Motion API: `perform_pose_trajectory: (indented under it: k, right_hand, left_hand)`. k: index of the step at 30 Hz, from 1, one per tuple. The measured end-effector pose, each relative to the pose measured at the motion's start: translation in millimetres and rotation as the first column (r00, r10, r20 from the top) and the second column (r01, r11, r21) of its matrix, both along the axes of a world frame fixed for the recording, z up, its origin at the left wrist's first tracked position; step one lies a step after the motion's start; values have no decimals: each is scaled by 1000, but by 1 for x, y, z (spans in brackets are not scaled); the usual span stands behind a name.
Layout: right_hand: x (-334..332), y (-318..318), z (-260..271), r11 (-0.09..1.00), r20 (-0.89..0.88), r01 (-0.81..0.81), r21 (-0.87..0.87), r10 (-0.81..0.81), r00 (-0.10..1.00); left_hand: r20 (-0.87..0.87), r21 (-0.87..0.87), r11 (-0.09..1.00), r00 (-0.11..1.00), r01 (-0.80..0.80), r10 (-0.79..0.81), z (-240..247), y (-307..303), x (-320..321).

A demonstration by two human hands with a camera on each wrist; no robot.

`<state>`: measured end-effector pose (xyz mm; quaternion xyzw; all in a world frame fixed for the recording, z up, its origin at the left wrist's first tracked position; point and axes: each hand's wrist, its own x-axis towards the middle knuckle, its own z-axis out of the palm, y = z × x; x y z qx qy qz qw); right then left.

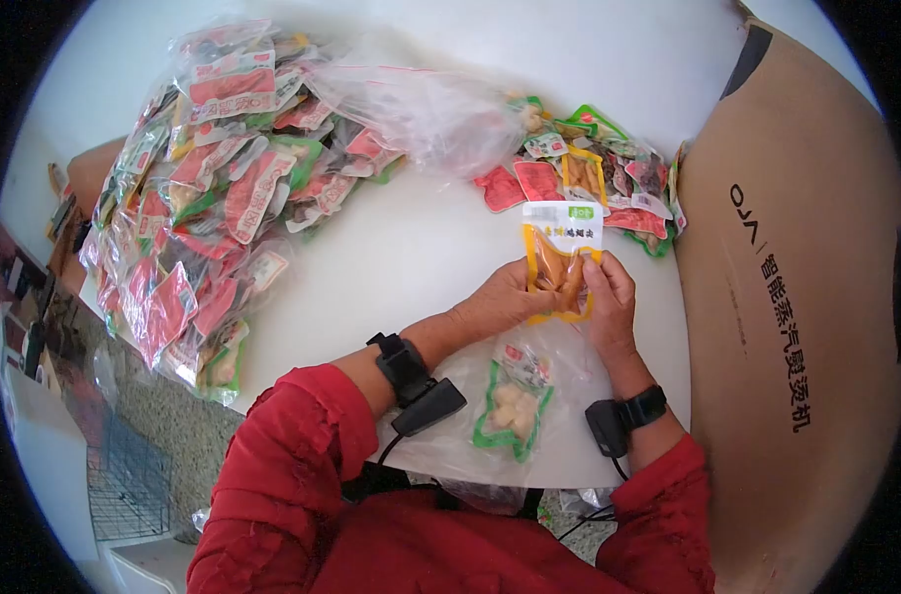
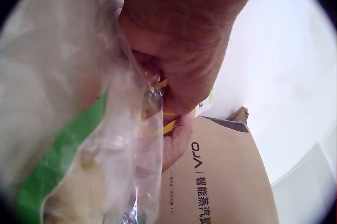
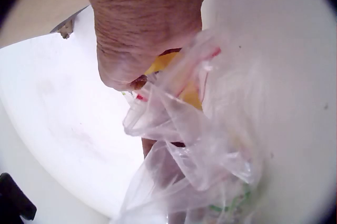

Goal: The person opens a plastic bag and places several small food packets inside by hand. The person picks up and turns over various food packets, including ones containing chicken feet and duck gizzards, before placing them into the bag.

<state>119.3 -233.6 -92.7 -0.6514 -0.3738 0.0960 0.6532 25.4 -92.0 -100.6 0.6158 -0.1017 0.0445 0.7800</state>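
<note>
Both hands hold a yellow-edged food packet with a white top and brown pieces inside, upright over the table. The left hand pinches its left lower side; the right hand grips its right edge. Below them a clear plastic bag lies at the table's front, with a green-edged packet of pale round pieces in it. In the left wrist view the left hand is partly behind clear plastic. The right wrist view shows the right hand above crumpled plastic, its fingertips mostly hidden.
A large heap of red, white and green packets in clear plastic covers the table's left. Behind the hands lie a smaller packet pile and an empty-looking plastic bag. A tall cardboard box stands along the right side.
</note>
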Motion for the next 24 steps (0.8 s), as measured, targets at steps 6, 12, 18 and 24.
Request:
perform_pose_trajectory:
  k: [6, 12, 18, 24]
  right_hand:
    - [-6, 6, 1, 993, -81, 42, 114, -33, 996]
    - [-2, -1, 3, 998, -141, 7, 63, 2, 990]
    - [0, 0, -1, 980, -315, -29, 199, 92, 945]
    - [6, 1, 4, 960, -301, 78, 271, 7, 954]
  left_hand:
    - [-54, -12, 997, 995, 79, -80, -1, 0, 0]
    - [-34, -53, 991, 991, 124, -126, 2, 1, 0]
    - [-79, -16, 990, 987, 141, -142, -7, 3, 3]
    - [-52, -25, 998, 997, 53, -54, -12, 1, 9]
